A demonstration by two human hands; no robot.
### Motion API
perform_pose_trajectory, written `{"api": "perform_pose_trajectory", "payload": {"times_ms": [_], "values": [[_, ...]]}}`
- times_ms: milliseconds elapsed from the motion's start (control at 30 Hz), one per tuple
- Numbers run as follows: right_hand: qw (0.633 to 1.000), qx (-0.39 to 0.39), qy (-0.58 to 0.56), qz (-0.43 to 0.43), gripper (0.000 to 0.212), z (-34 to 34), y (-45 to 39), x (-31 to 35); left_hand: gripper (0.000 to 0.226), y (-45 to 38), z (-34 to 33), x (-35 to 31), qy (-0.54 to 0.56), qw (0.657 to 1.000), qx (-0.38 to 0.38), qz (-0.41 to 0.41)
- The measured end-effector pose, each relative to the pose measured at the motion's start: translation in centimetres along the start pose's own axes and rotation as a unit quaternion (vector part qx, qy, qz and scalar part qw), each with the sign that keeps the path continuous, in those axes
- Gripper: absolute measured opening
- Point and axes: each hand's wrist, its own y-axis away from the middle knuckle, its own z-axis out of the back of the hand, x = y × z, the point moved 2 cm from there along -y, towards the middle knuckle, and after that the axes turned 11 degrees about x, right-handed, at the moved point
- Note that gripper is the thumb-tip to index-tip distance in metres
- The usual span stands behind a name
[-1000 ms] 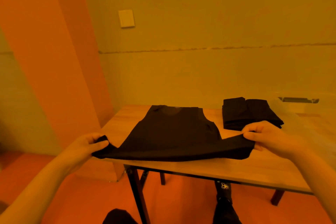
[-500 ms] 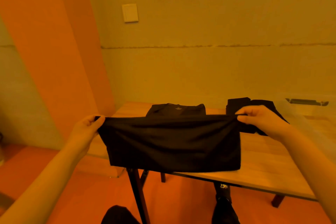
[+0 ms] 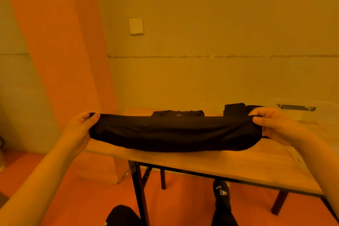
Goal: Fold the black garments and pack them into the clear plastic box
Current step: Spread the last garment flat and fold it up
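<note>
A black sleeveless garment lies on the wooden table, its near hem lifted and carried toward its collar end. My left hand pinches the hem's left corner and my right hand pinches the right corner, so the cloth hangs stretched between them above the table. A stack of folded black garments sits behind my right hand, partly hidden by it. The clear plastic box stands at the far right of the table, faint, with a dark handle on its wall.
The table's near edge runs across the lower middle, with black metal legs beneath. My feet in dark socks show under the table on an orange floor. A wall with a light switch rises close behind the table.
Both hands have lifted the near hem off the table edge and carried it up and away toward the collar, doubling the garment over. The view has tilted upward.
</note>
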Motion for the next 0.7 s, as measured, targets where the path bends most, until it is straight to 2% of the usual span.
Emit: {"api": "perform_pose_trajectory", "payload": {"times_ms": [100,233,367,567,600,700], "values": [[0.999,0.006,-0.029,0.012,0.023,-0.2,1.1,1.0,0.019,1.1,0.0,-0.9,0.003,1.000,0.003,-0.013],[1.000,0.010,-0.010,0.017,0.056,-0.3,1.9,2.0,0.019,1.5,-0.1,-1.7,0.003,1.000,0.011,-0.027],[1.000,0.005,-0.002,0.005,0.058,0.3,0.8,1.6,0.018,0.5,-0.6,-1.4,0.000,1.000,0.004,-0.017],[0.998,-0.046,0.002,-0.045,0.066,1.7,-3.6,-0.8,0.017,-4.0,-1.5,1.2,-0.030,0.999,0.005,0.034],[0.997,-0.051,0.007,-0.054,0.060,2.1,-4.5,-1.3,0.017,-4.9,-1.7,1.8,-0.031,0.999,0.005,0.043],[0.993,-0.071,0.004,-0.097,0.005,3.0,-7.4,-2.7,0.017,-8.0,-2.0,4.0,-0.039,0.997,0.011,0.072]]}}
